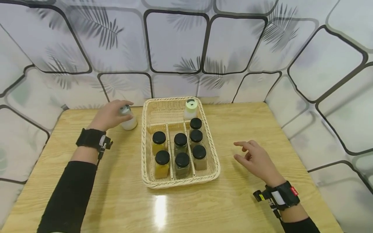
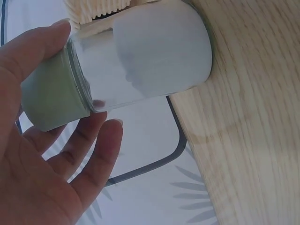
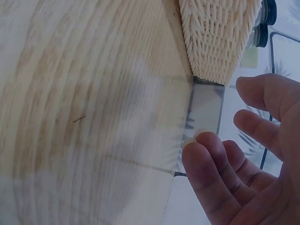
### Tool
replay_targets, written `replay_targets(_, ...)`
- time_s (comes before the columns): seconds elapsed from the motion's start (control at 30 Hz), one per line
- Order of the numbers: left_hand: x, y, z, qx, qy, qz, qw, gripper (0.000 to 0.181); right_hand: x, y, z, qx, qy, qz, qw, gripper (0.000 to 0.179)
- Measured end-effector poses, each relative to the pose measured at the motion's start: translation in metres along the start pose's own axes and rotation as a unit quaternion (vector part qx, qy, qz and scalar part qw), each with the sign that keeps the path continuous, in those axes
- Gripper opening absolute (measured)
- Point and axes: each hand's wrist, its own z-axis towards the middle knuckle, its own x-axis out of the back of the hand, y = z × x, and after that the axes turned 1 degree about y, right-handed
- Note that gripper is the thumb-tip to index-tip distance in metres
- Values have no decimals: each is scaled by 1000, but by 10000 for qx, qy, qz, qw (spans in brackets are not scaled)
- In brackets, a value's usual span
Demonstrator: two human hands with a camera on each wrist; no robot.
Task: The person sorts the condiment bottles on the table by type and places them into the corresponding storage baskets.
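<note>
My left hand (image 1: 109,114) has its thumb and fingers round the lid of a clear jar (image 1: 129,124) with white contents, on the wooden table left of the basket. Close up in the left wrist view, the lid is pale green and the jar (image 2: 164,51) is filled most of the way. To the right of the basket, my right hand (image 1: 257,160) hovers over the table with loosely bent fingers, holding nothing. A divided wicker basket (image 1: 181,185) lies between the hands. In its far compartment stands a second jar (image 1: 190,110) with a light green lid and white contents.
Several black-lidded jars fill the basket's three front compartments, among them a yellow spice jar (image 1: 162,165) at left and a brownish one (image 1: 199,158) at right. A patterned cloth wall (image 1: 177,42) borders the table (image 1: 122,200) at the back and sides.
</note>
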Motion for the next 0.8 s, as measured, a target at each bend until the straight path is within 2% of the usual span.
replay_targets(0.23,-1,2,-2,-2,6,-141,9999,58,5,1,2,-23,99,-22,9999,43)
replay_targets(0.53,-3,2,-7,91,81,-227,9997,54,8,2,-1,-58,84,-57,9999,44)
replay_targets(0.8,-5,5,-8,-122,172,-123,9997,52,11,2,-13,-227,161,-52,9996,45)
